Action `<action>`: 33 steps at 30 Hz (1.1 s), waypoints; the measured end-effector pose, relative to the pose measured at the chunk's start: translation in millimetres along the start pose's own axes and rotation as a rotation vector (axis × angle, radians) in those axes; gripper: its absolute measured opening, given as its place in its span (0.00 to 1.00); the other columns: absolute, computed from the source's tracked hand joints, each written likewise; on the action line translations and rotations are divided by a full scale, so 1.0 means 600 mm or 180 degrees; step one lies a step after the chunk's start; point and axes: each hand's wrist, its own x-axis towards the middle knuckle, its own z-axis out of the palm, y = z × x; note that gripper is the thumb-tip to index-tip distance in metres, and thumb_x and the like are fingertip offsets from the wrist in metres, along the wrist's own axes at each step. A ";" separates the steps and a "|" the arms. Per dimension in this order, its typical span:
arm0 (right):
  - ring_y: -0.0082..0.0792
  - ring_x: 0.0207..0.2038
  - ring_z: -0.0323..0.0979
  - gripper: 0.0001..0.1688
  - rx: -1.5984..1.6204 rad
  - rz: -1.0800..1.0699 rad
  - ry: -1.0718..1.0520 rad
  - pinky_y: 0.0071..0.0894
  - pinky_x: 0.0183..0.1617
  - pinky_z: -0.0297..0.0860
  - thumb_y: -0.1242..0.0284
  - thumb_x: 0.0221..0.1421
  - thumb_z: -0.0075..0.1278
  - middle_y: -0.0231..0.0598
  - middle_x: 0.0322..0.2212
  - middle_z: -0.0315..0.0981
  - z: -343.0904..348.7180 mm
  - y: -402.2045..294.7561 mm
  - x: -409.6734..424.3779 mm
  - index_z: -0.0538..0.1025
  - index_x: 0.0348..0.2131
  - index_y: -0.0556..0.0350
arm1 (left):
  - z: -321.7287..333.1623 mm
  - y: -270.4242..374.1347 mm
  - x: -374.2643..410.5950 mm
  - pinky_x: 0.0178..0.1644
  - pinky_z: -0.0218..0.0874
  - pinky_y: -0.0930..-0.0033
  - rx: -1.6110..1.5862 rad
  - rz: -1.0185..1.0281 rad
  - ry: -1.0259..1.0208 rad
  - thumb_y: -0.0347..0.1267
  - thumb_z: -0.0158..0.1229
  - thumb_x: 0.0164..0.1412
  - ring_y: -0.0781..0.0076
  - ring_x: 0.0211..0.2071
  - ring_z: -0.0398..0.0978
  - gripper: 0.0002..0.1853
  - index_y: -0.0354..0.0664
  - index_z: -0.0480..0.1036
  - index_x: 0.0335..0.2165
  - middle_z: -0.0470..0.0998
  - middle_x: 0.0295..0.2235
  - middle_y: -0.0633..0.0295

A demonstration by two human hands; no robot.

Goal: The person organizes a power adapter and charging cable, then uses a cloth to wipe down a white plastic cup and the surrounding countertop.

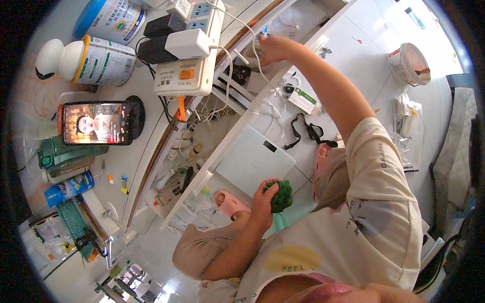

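My left hand [264, 200] grips a bunched dark green cloth-like wad [279, 196] above the floor, close to a pale bathroom scale [254, 153]. Stretched away from me, my right hand [273, 49] reaches down into an open drawer [299, 19] that holds clear plastic bags. Its fingers are partly hidden among the plastic, with a small blue piece [264, 31] beside them; whether they hold anything cannot be made out. Next to the right hand a white cable [254, 41] hangs across the drawer. Another open drawer [223, 132], full of small loose items, lies nearer the left hand.
On the desk stand a power strip [183, 77] with chargers, a lit phone [99, 123], a supplement tub [104, 60] and a green bottle [57, 154]. The floor holds a black strap [312, 130], a small box [303, 100], a bucket [407, 62] and a pink clog [231, 202].
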 end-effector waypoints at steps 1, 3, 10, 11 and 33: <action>0.51 0.36 0.70 0.47 -0.0087 0.0004 0.0008 0.40 0.37 0.68 0.53 0.31 0.59 0.58 0.31 0.70 0.004 0.004 0.004 0.62 0.40 0.75 | 0.000 -0.002 0.001 0.34 0.66 0.69 0.0001 -0.0028 0.0008 0.31 0.49 0.55 0.71 0.31 0.70 0.10 0.41 0.67 0.37 0.70 0.32 0.61; 0.50 0.35 0.71 0.43 -0.0228 0.0093 0.0031 0.40 0.36 0.69 0.50 0.31 0.58 0.55 0.32 0.71 0.010 0.005 0.007 0.68 0.36 0.72 | 0.001 -0.006 0.002 0.34 0.66 0.68 -0.0017 -0.0014 0.0001 0.32 0.49 0.55 0.71 0.32 0.70 0.10 0.41 0.67 0.37 0.70 0.32 0.61; 0.43 0.33 0.73 0.29 -0.0382 0.0692 0.0434 0.43 0.32 0.70 0.50 0.37 0.53 0.43 0.31 0.73 -0.009 -0.033 -0.031 0.76 0.33 0.53 | 0.008 -0.006 -0.014 0.35 0.66 0.69 0.0289 0.0097 -0.0084 0.33 0.50 0.54 0.71 0.33 0.70 0.11 0.41 0.67 0.37 0.70 0.33 0.61; 0.43 0.33 0.73 0.28 -0.0403 0.0876 0.0458 0.43 0.32 0.70 0.49 0.37 0.52 0.43 0.30 0.73 -0.009 -0.036 -0.034 0.76 0.32 0.52 | 0.007 -0.009 -0.013 0.35 0.66 0.69 0.0240 0.0107 -0.0058 0.33 0.50 0.54 0.71 0.33 0.70 0.11 0.41 0.67 0.37 0.70 0.33 0.61; 0.43 0.36 0.72 0.21 -0.0555 0.0651 0.0388 0.57 0.32 0.69 0.63 0.44 0.49 0.37 0.37 0.72 -0.022 -0.053 -0.044 0.71 0.40 0.49 | -0.003 -0.033 -0.042 0.40 0.63 0.69 0.0970 0.0527 0.0055 0.31 0.46 0.53 0.70 0.34 0.71 0.14 0.39 0.65 0.40 0.71 0.34 0.59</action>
